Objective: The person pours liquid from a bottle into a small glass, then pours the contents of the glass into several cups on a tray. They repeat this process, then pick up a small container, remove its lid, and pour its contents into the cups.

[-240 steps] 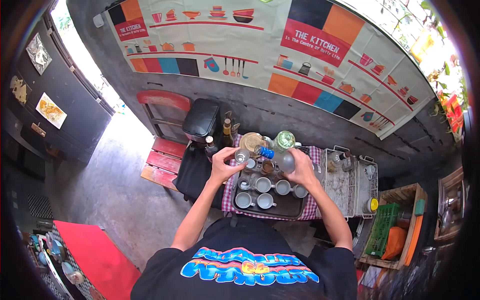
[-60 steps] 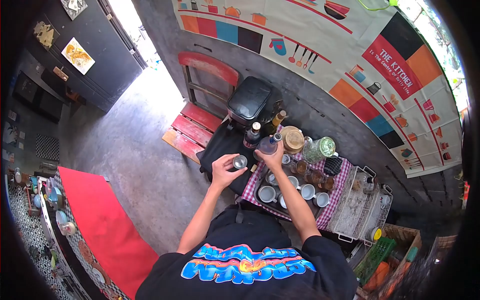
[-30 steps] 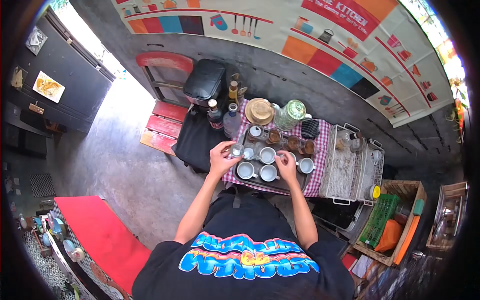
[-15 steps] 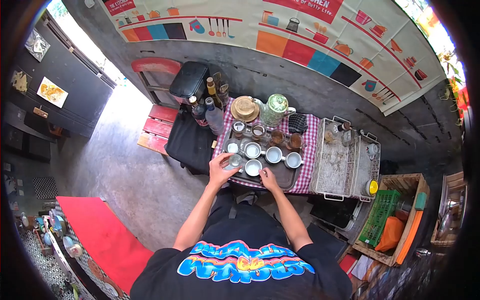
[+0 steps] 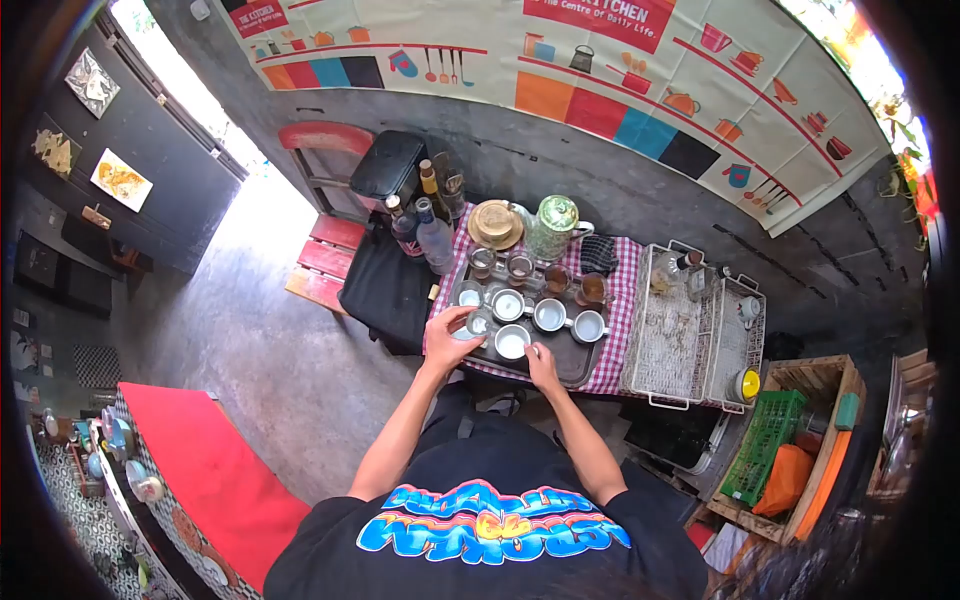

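My left hand [image 5: 449,340] has its thumb and fingers closed round a small clear glass [image 5: 479,322] at the near left corner of a dark tray [image 5: 570,368]. My right hand [image 5: 543,366] pinches the right side of a white cup [image 5: 512,343], where its handle is hidden by the fingers. Behind it stand more white cups [image 5: 549,314] in a row, with another clear glass [image 5: 469,294] at the left end. Several glasses with brown contents [image 5: 591,290] line the back of the tray.
A green patterned pitcher [image 5: 553,228] and a stack of round woven items [image 5: 495,224] stand behind the tray. Bottles [image 5: 433,238] are at the left. A white wire rack [image 5: 668,345] adjoins the checked cloth [image 5: 624,300] on the right, with a wooden crate [image 5: 850,385] beyond.
The glass in my left hand has come slightly right and down onto the tray, closer to the near white cup. My right hand stays at that cup; the whole view has shifted a little.
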Available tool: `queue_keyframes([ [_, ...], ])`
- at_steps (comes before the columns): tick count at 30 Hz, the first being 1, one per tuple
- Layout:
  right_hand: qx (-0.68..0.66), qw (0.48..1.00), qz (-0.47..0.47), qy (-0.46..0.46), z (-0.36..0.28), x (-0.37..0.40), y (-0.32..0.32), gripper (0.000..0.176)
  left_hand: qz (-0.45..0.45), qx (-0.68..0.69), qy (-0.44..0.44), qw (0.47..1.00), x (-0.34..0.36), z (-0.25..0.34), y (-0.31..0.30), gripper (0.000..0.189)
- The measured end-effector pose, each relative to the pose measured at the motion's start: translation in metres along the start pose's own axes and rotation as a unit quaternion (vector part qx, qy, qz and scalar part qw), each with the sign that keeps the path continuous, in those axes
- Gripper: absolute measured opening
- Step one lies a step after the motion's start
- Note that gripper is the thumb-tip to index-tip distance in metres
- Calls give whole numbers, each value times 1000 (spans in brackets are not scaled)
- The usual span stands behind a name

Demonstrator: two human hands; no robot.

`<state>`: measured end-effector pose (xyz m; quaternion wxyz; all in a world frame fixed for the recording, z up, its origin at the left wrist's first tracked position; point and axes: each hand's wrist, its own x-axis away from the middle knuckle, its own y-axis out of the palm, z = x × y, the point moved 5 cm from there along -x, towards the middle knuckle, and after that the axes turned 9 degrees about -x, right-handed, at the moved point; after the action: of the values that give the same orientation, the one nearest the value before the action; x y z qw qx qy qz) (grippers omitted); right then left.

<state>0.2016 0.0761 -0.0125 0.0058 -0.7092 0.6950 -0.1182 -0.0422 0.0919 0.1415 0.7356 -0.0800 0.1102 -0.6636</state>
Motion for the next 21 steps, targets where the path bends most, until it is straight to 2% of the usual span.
queue_keyframes([
  [7,-26,999,0,-39,-89,-7,-21,37,-29,-13,57,998,-32,10,11,56],
  [11,-24,998,23,-57,-118,-15,-25,38,-43,-19,81,996,-48,22,13,54],
  [21,-20,995,49,-85,-138,-33,-21,39,-27,-71,158,984,-74,39,6,48],
])
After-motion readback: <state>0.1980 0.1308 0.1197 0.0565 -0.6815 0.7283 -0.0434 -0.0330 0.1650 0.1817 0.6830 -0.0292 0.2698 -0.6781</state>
